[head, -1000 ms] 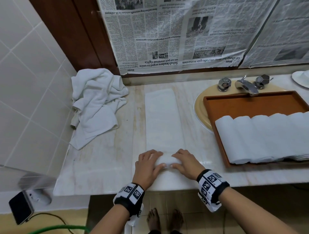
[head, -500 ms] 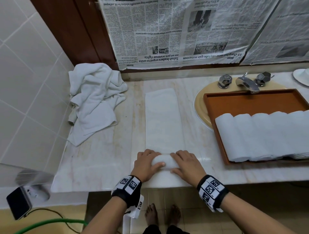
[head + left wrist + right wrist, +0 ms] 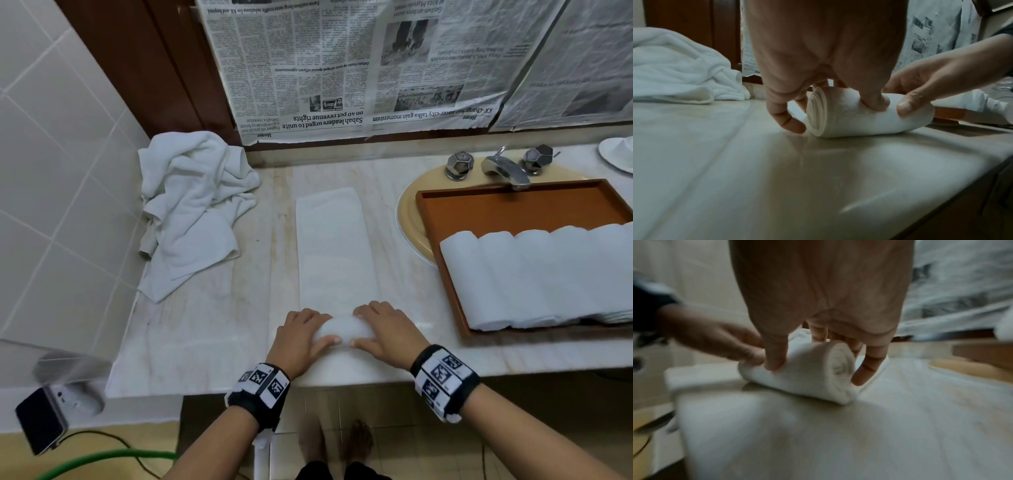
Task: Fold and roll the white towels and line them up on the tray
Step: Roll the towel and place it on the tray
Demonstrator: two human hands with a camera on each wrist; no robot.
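A white towel folded into a long strip lies on the marble counter, its near end wound into a roll. My left hand grips the roll's left end and my right hand grips its right end, fingers over the top, thumbs on the near side. The left wrist view shows the roll with its spiral end facing the camera; the right wrist view shows the roll blurred. An orange-brown tray over the sink holds several rolled towels in a row. Crumpled white towels lie at the back left.
A beige sink with a chrome tap sits under the tray. Newspaper covers the wall behind. A tiled wall bounds the counter on the left. A phone with a cable lies low at left.
Both hands have rolled the towel's near end further away from me; the roll has grown thicker and the flat strip ahead of it shorter.
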